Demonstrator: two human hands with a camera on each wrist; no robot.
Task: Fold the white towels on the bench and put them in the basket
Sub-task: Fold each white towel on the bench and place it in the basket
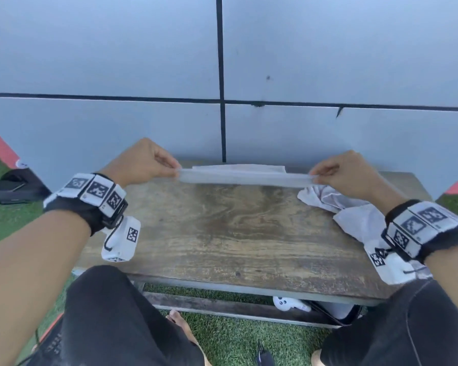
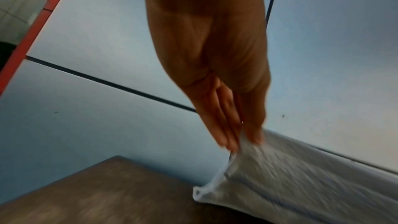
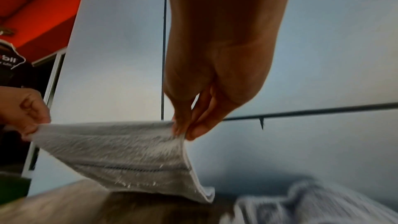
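A white towel [image 1: 245, 177] hangs stretched between my hands over the far side of the wooden bench [image 1: 222, 233]. My left hand [image 1: 169, 165] pinches its left top corner and my right hand [image 1: 316, 175] pinches the right one. In the left wrist view the left hand [image 2: 243, 135] nips the towel [image 2: 290, 176] between thumb and fingers. The right wrist view shows the right hand [image 3: 183, 130] pinching the towel [image 3: 120, 152], whose lower edge hangs close to the bench [image 3: 86, 207]. A crumpled white towel [image 1: 354, 212] lies at the bench's right end. No basket is in view.
A grey panelled wall [image 1: 143, 75] stands right behind the bench. A white controller [image 1: 288, 303] lies under the bench on the green turf [image 1: 236, 339]. A dark bag [image 1: 13, 186] sits on the ground at the left. My knees are at the bench's near edge.
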